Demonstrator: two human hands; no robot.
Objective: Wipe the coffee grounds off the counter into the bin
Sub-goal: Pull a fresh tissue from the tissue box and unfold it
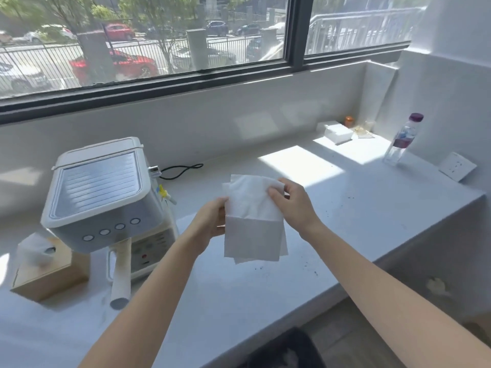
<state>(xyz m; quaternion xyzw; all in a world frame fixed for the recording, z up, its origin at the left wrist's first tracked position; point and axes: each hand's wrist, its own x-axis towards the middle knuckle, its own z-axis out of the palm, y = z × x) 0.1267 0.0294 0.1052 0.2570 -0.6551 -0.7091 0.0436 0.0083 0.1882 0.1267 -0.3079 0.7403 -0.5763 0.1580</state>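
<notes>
1. Hands: two, both bare, raised over the counter [358, 208] at centre frame. The left hand [212, 221] pinches the left edge of the tissue; its fingertips are hidden behind the paper. The right hand [292, 205] grips the upper right corner, thumb and fingers closed on the sheet.
2. Tissue [253, 221]: white, held upright between the two hands, clear of the counter. It looks like two layers, as a second edge shows at the bottom; the exact count cannot be told.
3. Coffee grounds [309, 266]: scattered dark specks on the white counter, too small to count. One loose patch lies at 5 o'clock from the tissue near the front edge, another thinner scatter at 3 o'clock of the right hand.
4. Coffee machine [106, 200]: one, white and grey, at 9 o'clock of the hands, with four round buttons on its front. One handle sticks out below it toward the front edge. Its lower panel markings are blurred.
5. Tissue box [47, 272]: one, tan, at 8 o'clock, beside the machine, with one sheet standing out of the top.
6. Bottle [402, 140]: one, clear with a purple cap, at 2 o'clock by the wall.
7. White box [337, 132]: one, at 1 o'clock in the far corner, with one small orange item beside it, too small to identify.
8. A dark shape [287, 349] on the floor at 6 o'clock is cut off by the frame edge.
</notes>
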